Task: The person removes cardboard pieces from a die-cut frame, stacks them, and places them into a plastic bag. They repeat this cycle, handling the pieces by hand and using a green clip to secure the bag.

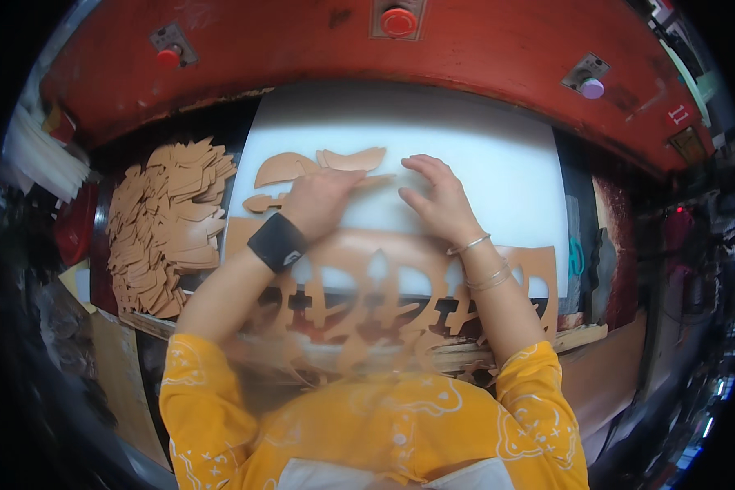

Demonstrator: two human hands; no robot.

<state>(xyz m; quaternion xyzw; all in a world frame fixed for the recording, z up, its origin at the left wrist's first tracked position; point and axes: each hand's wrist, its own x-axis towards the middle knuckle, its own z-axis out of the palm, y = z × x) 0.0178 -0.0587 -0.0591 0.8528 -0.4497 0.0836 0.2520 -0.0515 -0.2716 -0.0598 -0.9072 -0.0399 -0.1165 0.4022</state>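
Beyond the left edge of the white, smooth, flat worktop [498, 163] lies a dense heap of thin, tan, leather-like cut pieces [171, 216]; overlaps hide most individual outlines. On the worktop, toward its far left corner, are a small, tan, notched flat piece [263, 203], partly covered by the left arm, and a broad, tan, round-edged flat piece [282, 169].

The left hand [322, 200], above a black fabric wristband [278, 243], is bent over the left half of the worktop. A narrow, tan, pointed piece [376, 180] projects from its fingers; whether it is pinched or merely pressed cannot be told — the hand's back conceals the contact. Just beyond lies a curved, tan, leather-like piece [363, 158], its near side partly hidden.

A tan, leather-like sheet with repeated curved cut-outs [416, 251] spans the worktop's near edge and hangs over it; its lower part is blurred and both forearms cover portions.

The right hand [439, 196] is over the worktop's right half, thumb and fingers widely parted — nothing visible between them. Thin, silver-coloured metal bangles [472, 244] circle that wrist and forearm.
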